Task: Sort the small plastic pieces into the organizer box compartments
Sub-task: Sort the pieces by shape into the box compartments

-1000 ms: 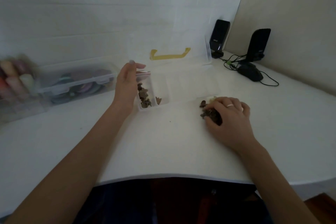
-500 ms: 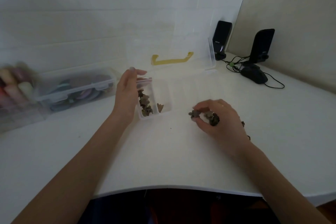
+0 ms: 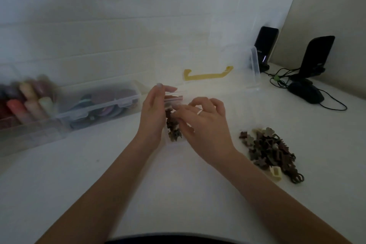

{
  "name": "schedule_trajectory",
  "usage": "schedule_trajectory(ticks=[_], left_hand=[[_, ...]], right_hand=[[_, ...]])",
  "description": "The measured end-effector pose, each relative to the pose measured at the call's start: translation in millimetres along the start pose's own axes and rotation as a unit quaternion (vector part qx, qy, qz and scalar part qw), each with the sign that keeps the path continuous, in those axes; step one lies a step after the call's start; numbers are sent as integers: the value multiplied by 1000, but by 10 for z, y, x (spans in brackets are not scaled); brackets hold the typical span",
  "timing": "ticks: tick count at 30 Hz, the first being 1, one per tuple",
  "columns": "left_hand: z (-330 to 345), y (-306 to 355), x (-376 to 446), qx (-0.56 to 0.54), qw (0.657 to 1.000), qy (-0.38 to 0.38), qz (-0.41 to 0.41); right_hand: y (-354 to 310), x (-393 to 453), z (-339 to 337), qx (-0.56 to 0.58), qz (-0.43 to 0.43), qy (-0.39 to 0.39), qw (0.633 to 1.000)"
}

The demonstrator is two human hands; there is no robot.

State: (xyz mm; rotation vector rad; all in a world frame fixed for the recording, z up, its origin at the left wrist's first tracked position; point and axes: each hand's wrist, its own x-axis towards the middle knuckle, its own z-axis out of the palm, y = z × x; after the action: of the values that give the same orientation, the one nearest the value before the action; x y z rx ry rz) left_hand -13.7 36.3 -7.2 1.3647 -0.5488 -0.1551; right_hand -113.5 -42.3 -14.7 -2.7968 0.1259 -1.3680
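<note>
The clear organizer box (image 3: 252, 86) stands open on the white table, its lid with a yellow handle (image 3: 208, 75) raised behind. My left hand (image 3: 152, 117) grips the box's left wall. Brown plastic pieces (image 3: 173, 129) lie in the leftmost compartment. My right hand (image 3: 206, 125) hovers over that compartment, fingertips pinched together just above the pieces; what they pinch is mostly hidden. A loose pile of brown and cream pieces (image 3: 269, 150) lies on the table to the right of my right wrist.
A closed clear case (image 3: 99, 103) with coloured items and a blurred container of coloured rolls (image 3: 23, 105) sit at the left. Two black speakers (image 3: 265, 45) (image 3: 316, 53), a black mouse (image 3: 306, 93) and cables occupy the back right corner.
My right hand left the pile with pieces pinched and moved left over the box's leftmost compartment. My left hand stayed on the box wall. The view shifted, uncovering the pile.
</note>
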Motion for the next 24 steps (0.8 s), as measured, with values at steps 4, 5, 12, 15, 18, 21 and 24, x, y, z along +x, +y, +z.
schedule_trajectory(ticks=[4, 5, 12, 15, 18, 21, 24], left_hand=[[15, -3, 0, -8, 1000, -3, -4], [14, -3, 0, -10, 1000, -4, -6], [17, 17, -29, 6, 1000, -3, -18], [27, 33, -32, 6, 1000, -2, -14], [28, 43, -38, 3, 1000, -2, -12], [16, 39, -25, 12, 1000, -1, -18], [15, 44, -29, 16, 999, 1, -29]], right_hand=[[22, -64, -44, 12, -24, 1, 1000], [31, -63, -74, 23, -27, 6, 999], [33, -71, -158, -57, -6, -51, 997], [-39, -76, -128, -103, 2, -91, 990], [-50, -81, -128, -91, -8, -86, 992], [31, -68, -190, -16, -24, -52, 998], [62, -84, -179, -5, -52, -84, 995]])
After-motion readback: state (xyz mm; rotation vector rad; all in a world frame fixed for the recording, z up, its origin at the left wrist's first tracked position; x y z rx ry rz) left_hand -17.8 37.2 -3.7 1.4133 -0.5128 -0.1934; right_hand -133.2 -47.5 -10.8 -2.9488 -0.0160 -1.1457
